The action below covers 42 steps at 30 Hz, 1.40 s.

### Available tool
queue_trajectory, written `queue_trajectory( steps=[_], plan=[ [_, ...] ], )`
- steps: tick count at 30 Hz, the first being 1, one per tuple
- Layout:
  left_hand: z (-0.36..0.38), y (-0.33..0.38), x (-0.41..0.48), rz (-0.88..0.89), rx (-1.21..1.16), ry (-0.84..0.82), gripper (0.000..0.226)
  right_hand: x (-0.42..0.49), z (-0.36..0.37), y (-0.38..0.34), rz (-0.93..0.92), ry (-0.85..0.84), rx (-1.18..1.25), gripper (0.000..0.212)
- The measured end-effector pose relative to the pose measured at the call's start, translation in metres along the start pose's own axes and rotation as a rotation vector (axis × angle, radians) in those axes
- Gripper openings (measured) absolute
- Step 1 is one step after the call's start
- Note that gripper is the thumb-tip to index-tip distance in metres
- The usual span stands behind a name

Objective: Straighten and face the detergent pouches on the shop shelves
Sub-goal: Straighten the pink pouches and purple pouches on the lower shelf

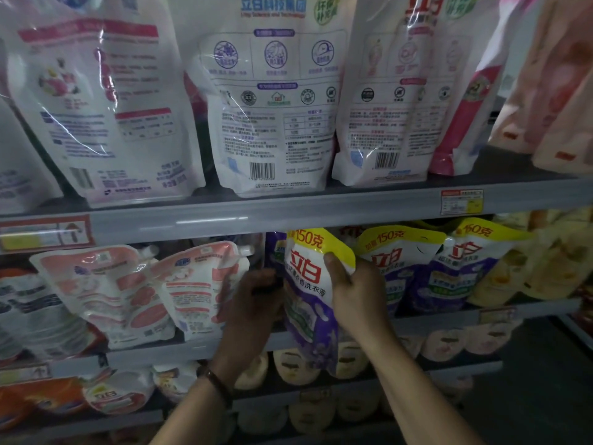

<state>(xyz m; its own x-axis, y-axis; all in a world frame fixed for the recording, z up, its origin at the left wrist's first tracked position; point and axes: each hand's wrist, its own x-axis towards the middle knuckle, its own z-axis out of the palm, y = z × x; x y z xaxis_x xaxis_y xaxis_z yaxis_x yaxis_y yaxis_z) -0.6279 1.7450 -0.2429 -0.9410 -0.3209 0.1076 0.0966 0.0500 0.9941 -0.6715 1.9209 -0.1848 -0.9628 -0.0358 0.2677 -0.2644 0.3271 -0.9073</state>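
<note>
The right hand [356, 293] grips the right edge of the purple pouch [309, 309], with the thumb on its front. The left hand [256, 303] curls round its left edge. The pouch is upright at the centre of the frame, before the middle shelf [449, 319]. Pink-and-white pouches [192, 284] lean just left, against the left hand. Similar purple pouches [404, 271] stand just right. Above, white pouches [276, 117] show their backs.
</note>
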Motion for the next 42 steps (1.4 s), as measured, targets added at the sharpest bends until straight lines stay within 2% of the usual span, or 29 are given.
queue_trajectory(
  steps=[2,4,6,8,11,16,22,25,27,31,34,38,42],
  plan=[
    [-0.006,0.006,0.013,-0.028,0.069,-0.026,0.038,0.004,-0.004,0.000,-0.018,-0.043,-0.029,0.034],
    [-0.010,0.014,0.022,-0.085,0.106,-0.082,0.043,0.006,-0.007,-0.002,-0.030,-0.095,-0.021,0.030],
    [-0.012,0.016,0.029,-0.132,0.107,-0.152,0.034,0.008,-0.010,-0.004,-0.045,-0.133,-0.007,0.021],
    [-0.014,0.017,0.032,-0.188,0.097,-0.191,0.018,0.011,-0.010,-0.002,-0.060,-0.165,-0.013,0.022],
    [-0.018,0.013,0.039,-0.232,0.114,-0.200,0.018,0.017,-0.012,0.001,-0.055,-0.199,-0.021,0.025],
    [-0.023,0.007,0.043,-0.203,0.086,-0.151,0.016,0.030,-0.020,0.009,-0.090,-0.178,-0.039,0.031],
    [-0.030,-0.003,0.038,-0.036,0.222,-0.118,0.023,0.041,-0.017,0.020,-0.034,-0.148,-0.133,0.024],
    [-0.035,-0.010,0.037,-0.028,0.154,-0.091,0.027,0.042,-0.018,0.018,-0.079,-0.155,-0.163,0.018],
    [-0.036,-0.014,0.038,-0.039,0.091,-0.039,0.029,0.044,-0.017,0.018,-0.127,-0.148,-0.208,0.025],
    [-0.039,-0.020,0.041,0.039,0.216,0.054,0.016,0.050,-0.016,0.017,-0.222,-0.120,-0.532,0.038],
    [-0.039,-0.024,0.041,0.050,0.181,0.062,0.016,0.052,-0.014,0.014,-0.277,-0.068,-0.709,0.046],
    [-0.037,-0.031,0.041,0.071,0.237,0.070,0.010,0.055,-0.010,0.021,-0.255,-0.104,-0.624,0.046],
    [-0.034,-0.033,0.041,0.041,0.230,0.046,0.007,0.054,-0.007,0.029,-0.296,-0.108,-0.556,0.035]
  ],
)
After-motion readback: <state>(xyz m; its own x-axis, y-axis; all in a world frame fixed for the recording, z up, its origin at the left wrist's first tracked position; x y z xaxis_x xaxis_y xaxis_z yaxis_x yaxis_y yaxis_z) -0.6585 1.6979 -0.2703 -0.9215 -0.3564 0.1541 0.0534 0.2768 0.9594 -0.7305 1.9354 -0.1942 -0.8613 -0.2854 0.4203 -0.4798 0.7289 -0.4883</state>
